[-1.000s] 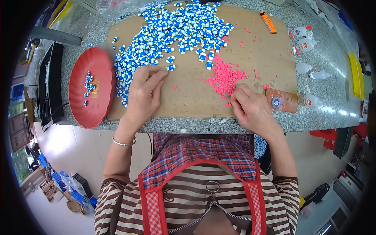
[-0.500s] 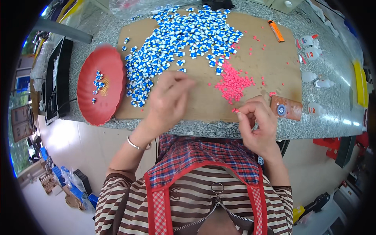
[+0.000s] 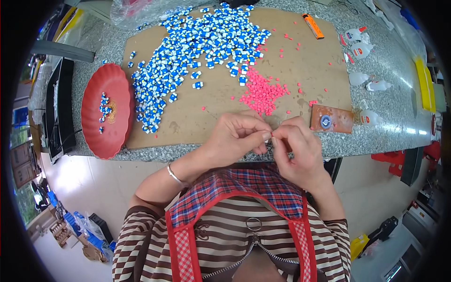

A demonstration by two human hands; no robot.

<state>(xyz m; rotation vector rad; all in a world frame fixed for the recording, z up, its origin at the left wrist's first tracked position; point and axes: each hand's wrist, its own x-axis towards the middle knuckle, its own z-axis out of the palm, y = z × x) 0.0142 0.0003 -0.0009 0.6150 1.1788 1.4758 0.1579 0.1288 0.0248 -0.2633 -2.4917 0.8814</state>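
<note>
My left hand (image 3: 237,136) and my right hand (image 3: 299,151) meet fingertip to fingertip over the table's front edge. Thumb and fingers of the left pinch something tiny and pale, mostly hidden. The right pinches a tiny pink piece, barely visible between the fingertips. Beyond them lies a heap of small pink pieces (image 3: 265,91) on a brown cardboard sheet (image 3: 202,117). A large pile of small blue-and-white pieces (image 3: 188,51) with yellow spots spreads over its far left. Several similar pieces lie in a red scalloped dish (image 3: 96,136) at the left.
At the right sit a brown block (image 3: 340,120) with a round blue-and-white item (image 3: 325,121) on it, and several small white bottles (image 3: 361,50). An orange-handled cutter (image 3: 313,26) lies at the cardboard's far right. A black tray (image 3: 58,103) stands left of the dish.
My left hand has come from above the cardboard toward the front edge, meeting the right hand's fingertips. The right hand, earlier showing pink bits at its fingertips, stays pinched. The view has shifted slightly.
</note>
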